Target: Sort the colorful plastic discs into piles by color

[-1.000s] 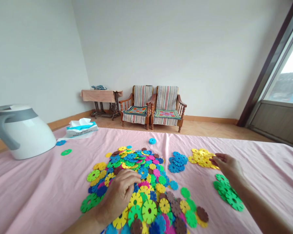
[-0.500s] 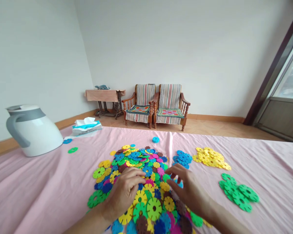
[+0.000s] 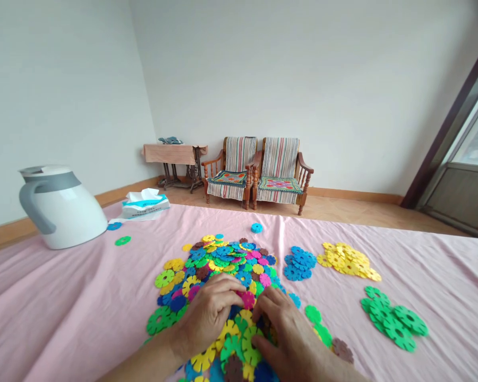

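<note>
Soft, even daylight; stretched edges

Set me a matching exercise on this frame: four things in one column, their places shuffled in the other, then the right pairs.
Things
1. Jug
2. Yellow pile
3. Right hand
4. Tissue pack

Places
A. Over the mixed pile
B. Next to the jug
C. Left end of the cloth
D. Just right of the blue pile

Pairs: 1-C, 2-D, 3-A, 4-B
</note>
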The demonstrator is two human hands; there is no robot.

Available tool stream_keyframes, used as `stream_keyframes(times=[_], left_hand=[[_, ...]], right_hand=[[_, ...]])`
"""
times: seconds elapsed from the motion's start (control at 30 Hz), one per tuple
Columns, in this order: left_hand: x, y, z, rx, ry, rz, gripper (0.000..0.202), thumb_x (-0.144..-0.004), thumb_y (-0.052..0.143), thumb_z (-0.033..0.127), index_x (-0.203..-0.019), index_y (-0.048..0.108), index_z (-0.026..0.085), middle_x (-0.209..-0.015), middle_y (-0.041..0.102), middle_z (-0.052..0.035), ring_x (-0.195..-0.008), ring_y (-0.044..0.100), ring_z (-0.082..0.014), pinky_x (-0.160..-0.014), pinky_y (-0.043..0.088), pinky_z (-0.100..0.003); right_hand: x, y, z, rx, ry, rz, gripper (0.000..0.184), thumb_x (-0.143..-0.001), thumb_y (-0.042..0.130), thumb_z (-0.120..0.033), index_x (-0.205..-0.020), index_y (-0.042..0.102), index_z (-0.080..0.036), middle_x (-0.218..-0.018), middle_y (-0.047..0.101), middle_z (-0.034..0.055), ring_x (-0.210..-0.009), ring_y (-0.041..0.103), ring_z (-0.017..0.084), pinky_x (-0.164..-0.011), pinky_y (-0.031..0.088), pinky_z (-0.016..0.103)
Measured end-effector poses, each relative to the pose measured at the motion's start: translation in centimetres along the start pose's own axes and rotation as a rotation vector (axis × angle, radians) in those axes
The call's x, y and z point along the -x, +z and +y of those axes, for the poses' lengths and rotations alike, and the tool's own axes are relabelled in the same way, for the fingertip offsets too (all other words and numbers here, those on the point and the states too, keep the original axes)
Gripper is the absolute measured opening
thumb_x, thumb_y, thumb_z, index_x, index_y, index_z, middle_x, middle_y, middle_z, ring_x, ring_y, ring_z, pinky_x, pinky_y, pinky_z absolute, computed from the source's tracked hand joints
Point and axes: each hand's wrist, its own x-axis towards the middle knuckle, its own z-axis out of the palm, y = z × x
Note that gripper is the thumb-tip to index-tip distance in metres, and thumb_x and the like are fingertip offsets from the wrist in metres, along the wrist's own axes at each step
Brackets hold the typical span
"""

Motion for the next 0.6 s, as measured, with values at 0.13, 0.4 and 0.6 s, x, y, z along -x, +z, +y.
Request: stream_keyframes(times=[0.13, 0.4, 0.6], left_hand=[[0.06, 0.05, 0.05, -0.005, -0.012, 0.013, 0.035, -0.082, 0.039, -0.001, -0.069, 0.066, 0.018, -0.093, 0.071, -0.007, -0.096, 0.062, -0.0189, -0.084, 0.052, -0.034], [0.15, 0.11, 0.07, 0.007, -0.047, 0.005, 0.032, -0.078, 0.04, -0.003, -0.07, 0.063, 0.019, -0.092, 0.071, -0.0052, -0.096, 0.062, -0.018, -0.086, 0.052, -0.034], [0.21, 0.18, -0.09, -0.003, -0.052, 0.004, 0.034, -0.073, 0.039, -0.004, -0.071, 0.064, 0.019, -0.093, 0.071, -0.0055, -0.096, 0.062, -0.0187, -0.086, 0.052, -0.036]], right_hand=[[-0.04, -0.03, -0.43, -0.004, -0.008, 0.008, 0.035, -0.068, 0.066, -0.017, -0.103, 0.06, -0.023, -0.106, 0.056, 0.0047, -0.099, 0.051, 0.023, -0.086, 0.039, 0.035], [-0.23, 0.33, -0.65, 0.088, -0.054, -0.039, 0.049, -0.063, 0.072, -0.023, -0.11, 0.058, -0.024, -0.109, 0.056, 0.0059, -0.101, 0.048, 0.027, -0.089, 0.036, 0.04], [-0.13, 0.56, -0.51, -0.06, 0.028, 0.086, 0.025, -0.06, 0.06, -0.006, -0.079, 0.052, -0.02, -0.085, 0.058, 0.0007, -0.081, 0.05, 0.017, -0.073, 0.039, 0.029]])
